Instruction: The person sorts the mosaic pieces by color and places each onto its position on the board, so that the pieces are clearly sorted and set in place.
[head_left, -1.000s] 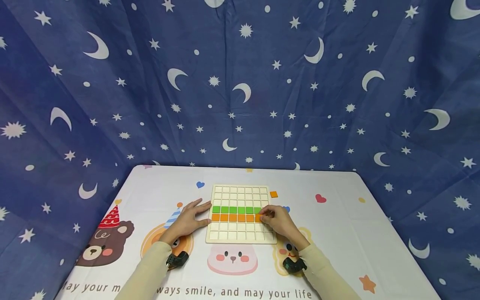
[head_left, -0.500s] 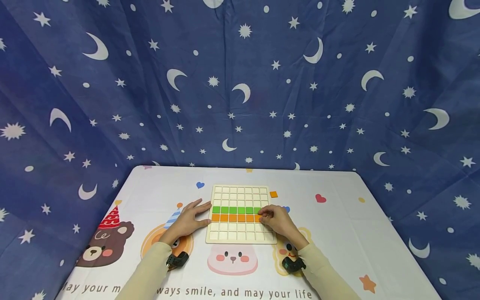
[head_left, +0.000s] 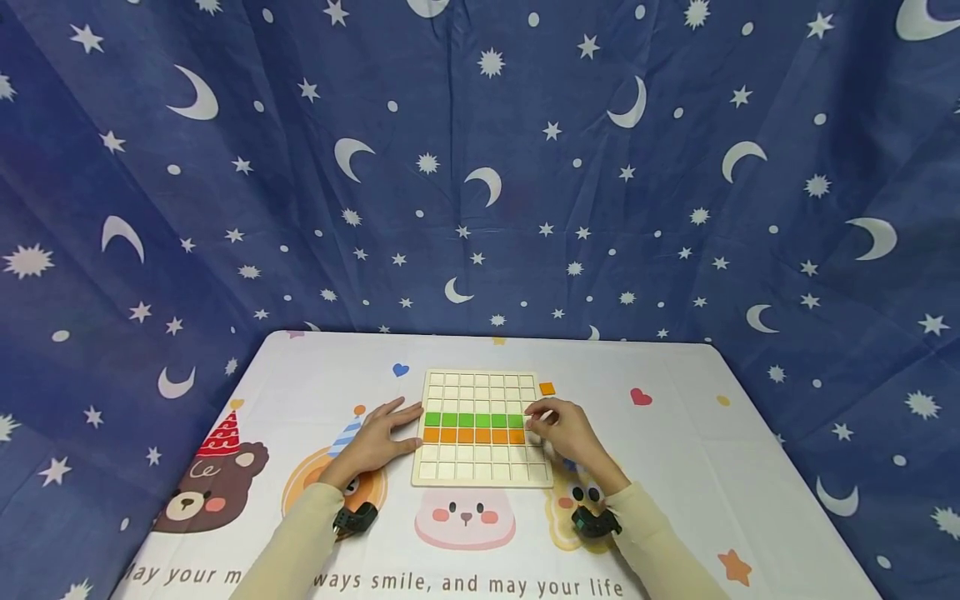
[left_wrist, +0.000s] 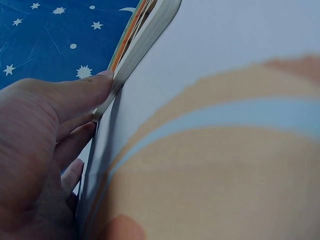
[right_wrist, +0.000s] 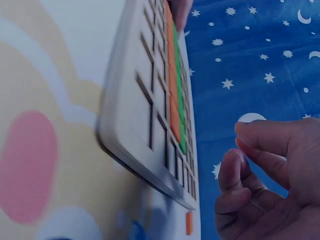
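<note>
A cream board point(head_left: 472, 475) with a square grid lies flat on the table. One row of its cells holds green tiles point(head_left: 466, 420), and the row just nearer holds orange tiles point(head_left: 466, 436). My left hand point(head_left: 381, 437) rests at the board's left edge, thumb and fingertips touching its side, as the left wrist view also shows. Over the board's right edge hovers my right hand point(head_left: 564, 429), fingers loosely bent; the right wrist view shows no tile in the fingers point(right_wrist: 270, 135). A loose orange tile point(head_left: 547, 388) lies just off the board's upper right side.
A white printed tablecloth point(head_left: 675, 500) with cartoon animals and lettering covers the table. Behind it hangs a blue curtain point(head_left: 480, 167) patterned with moons and stars. Each wrist carries a small dark camera point(head_left: 356, 519).
My right hand has come off the last orange tile in the row and shifted slightly right, so that tile now shows. The left hand and the board have stayed still.
</note>
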